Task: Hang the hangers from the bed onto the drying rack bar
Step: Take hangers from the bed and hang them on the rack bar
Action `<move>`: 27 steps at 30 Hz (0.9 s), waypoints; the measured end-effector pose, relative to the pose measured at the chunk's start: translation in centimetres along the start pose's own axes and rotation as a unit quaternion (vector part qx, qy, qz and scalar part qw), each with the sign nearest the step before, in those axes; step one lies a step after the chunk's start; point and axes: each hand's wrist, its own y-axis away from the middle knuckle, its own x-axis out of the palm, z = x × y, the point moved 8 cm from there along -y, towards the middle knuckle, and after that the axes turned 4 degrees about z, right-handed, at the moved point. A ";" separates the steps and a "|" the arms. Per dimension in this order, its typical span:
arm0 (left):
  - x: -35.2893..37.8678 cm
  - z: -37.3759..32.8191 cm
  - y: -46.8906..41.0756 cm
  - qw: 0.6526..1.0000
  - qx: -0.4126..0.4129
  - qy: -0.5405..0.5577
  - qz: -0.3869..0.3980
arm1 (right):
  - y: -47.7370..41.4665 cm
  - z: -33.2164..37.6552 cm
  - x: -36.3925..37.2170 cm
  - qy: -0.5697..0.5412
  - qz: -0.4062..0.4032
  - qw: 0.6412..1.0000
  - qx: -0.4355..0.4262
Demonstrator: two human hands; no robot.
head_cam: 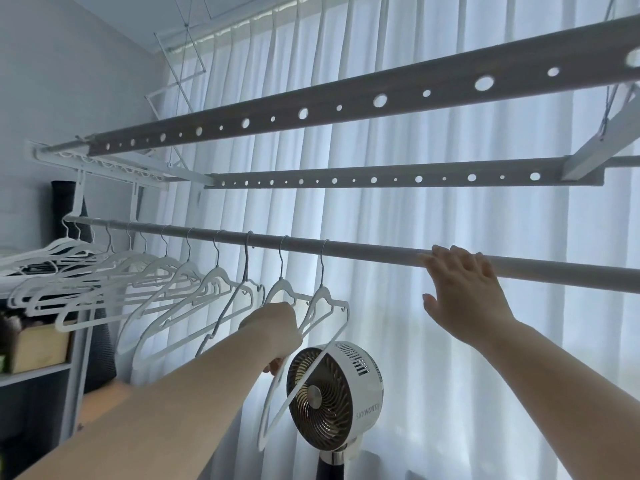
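Note:
A round white drying rack bar (363, 250) runs from the left across to the right edge. Several white hangers (166, 282) hang on it by metal hooks, spread along its left half. My left hand (277, 329) grips the shoulder of the second hanger from the right (282, 289), which hangs on the bar. The rightmost hanger (323, 299) hangs just beside it, its bottom rail slanting down in front of the fan. My right hand (464, 292) reaches up with straight fingers resting on the bar, to the right of all the hangers.
Two flat perforated rails (346, 114) of an overhead rack run above the bar. A white Skyworth fan (334, 389) stands on a pole below the hangers. White curtains (450, 341) fill the background. Shelves with boxes (38, 344) stand at the left.

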 end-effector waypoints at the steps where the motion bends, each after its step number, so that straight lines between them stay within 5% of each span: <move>1: 0.1 0.0 0.1 1.000 -0.003 -0.004 -0.003 | 0.1 0.0 0.0 0.000 -0.002 1.000 -0.003; 7: -1.1 -0.3 1.3 0.997 0.012 -0.038 -0.070 | 0.3 0.1 0.0 -0.019 -0.013 1.000 -0.018; 17: -4.9 3.4 7.4 0.954 0.088 0.071 -0.278 | 1.3 5.0 -0.5 -0.156 -0.063 0.982 -0.091; 23: -4.3 9.5 13.7 0.952 0.129 0.095 -0.261 | 3.1 11.2 -5.2 -0.317 -0.073 0.931 -0.164; 27: -3.3 18.0 19.3 0.977 0.042 0.063 -0.201 | 6.7 20.0 -8.0 -0.341 -0.035 0.899 -0.272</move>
